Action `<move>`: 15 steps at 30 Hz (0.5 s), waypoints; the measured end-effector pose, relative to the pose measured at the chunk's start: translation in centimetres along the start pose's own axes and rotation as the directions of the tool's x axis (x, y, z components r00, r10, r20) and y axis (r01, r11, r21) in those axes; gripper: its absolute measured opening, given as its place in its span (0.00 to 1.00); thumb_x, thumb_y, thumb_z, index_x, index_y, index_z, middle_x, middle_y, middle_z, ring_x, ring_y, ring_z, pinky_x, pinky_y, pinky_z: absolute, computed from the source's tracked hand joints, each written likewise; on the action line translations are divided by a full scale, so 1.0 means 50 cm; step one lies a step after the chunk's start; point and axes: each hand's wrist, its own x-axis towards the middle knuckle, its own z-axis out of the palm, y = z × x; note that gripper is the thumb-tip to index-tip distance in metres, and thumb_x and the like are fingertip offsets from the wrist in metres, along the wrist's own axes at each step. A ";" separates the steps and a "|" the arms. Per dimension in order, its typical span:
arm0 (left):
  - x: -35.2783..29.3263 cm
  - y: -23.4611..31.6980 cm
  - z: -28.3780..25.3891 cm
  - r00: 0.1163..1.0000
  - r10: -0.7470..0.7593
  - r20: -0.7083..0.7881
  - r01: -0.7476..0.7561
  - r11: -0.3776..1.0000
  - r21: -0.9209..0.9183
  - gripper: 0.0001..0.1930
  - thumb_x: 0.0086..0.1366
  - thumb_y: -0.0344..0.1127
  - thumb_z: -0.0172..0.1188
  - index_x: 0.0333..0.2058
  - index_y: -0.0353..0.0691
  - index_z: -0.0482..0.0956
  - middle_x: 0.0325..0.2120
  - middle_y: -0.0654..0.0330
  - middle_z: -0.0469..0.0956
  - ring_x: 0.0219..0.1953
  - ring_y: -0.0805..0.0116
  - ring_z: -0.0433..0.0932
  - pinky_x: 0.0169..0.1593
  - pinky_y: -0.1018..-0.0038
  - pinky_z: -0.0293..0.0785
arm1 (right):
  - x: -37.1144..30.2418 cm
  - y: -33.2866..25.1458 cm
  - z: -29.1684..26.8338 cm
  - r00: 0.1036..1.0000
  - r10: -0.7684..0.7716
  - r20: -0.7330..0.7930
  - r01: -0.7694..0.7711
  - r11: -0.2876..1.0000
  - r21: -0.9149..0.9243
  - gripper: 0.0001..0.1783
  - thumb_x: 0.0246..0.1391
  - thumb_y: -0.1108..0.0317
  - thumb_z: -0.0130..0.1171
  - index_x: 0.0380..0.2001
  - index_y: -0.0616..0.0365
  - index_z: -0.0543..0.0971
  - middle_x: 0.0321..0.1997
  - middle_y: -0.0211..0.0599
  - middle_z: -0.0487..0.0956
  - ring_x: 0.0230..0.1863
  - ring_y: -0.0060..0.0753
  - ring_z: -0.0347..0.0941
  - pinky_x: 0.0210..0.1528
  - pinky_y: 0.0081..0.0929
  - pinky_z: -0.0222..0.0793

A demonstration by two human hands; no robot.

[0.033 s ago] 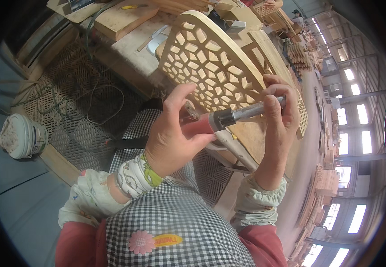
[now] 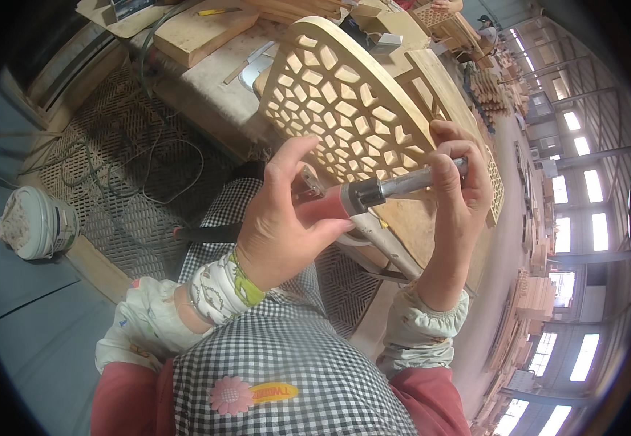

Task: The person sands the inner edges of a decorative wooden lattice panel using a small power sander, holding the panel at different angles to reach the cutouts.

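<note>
A slim tool (image 2: 365,195) with a red grip, black collar and grey metal front section spans both hands, tilted up to the right; its exact kind I cannot make out. My left hand (image 2: 275,218) wraps round the red grip, thumb along its lower side. From behind this hand a black tube-like length (image 2: 213,233) runs out to the left. My right hand (image 2: 453,174) is closed on the far metal end, thumb against it. Just beyond the tool a pale wooden panel (image 2: 352,102) with geometric cut-outs and a curved top edge leans at the workbench.
The workbench (image 2: 213,80) holds a thick wooden board (image 2: 203,36) and a small white box (image 2: 386,43). A white bucket (image 2: 35,225) stands at left by a perforated mat (image 2: 134,211) with a thin looped hose. Wood stacks (image 2: 533,298) line the right; another person (image 2: 487,35) is far off.
</note>
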 end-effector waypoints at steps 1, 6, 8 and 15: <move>0.002 0.003 -0.001 0.998 -0.059 0.038 0.060 0.998 -0.034 0.55 0.53 0.28 0.80 0.73 0.40 0.51 0.65 0.46 0.69 0.61 0.49 0.78 0.64 0.58 0.75 | 0.000 0.000 -0.004 1.000 0.013 0.013 -0.013 0.999 0.030 0.07 0.60 0.72 0.70 0.35 0.63 0.81 0.52 0.43 0.82 0.44 0.24 0.76 0.44 0.20 0.74; 0.033 0.010 -0.050 0.746 -0.464 0.478 0.647 0.677 -0.351 0.34 0.66 0.31 0.69 0.68 0.35 0.66 0.54 0.59 0.79 0.51 0.73 0.78 0.58 0.72 0.75 | 0.003 -0.011 -0.023 0.994 0.083 0.067 -0.087 0.995 0.054 0.08 0.51 0.76 0.75 0.31 0.65 0.84 0.50 0.42 0.82 0.52 0.31 0.78 0.51 0.25 0.75; 0.047 -0.023 -0.076 0.589 -0.441 0.677 0.785 0.514 -0.347 0.21 0.74 0.34 0.56 0.62 0.33 0.77 0.54 0.61 0.81 0.50 0.76 0.79 0.58 0.75 0.75 | 0.006 -0.007 -0.024 0.994 0.083 0.074 -0.086 0.995 0.040 0.09 0.46 0.77 0.77 0.29 0.65 0.84 0.46 0.42 0.82 0.57 0.38 0.78 0.59 0.32 0.74; 0.101 -0.113 -0.081 0.269 -0.044 0.962 0.864 0.452 -0.221 0.39 0.69 0.43 0.69 0.71 0.27 0.66 0.58 0.51 0.81 0.56 0.63 0.83 0.60 0.67 0.80 | 0.017 0.000 -0.049 0.981 -0.031 0.192 0.011 0.994 0.107 0.11 0.43 0.75 0.79 0.28 0.63 0.84 0.42 0.40 0.82 0.56 0.43 0.79 0.72 0.50 0.67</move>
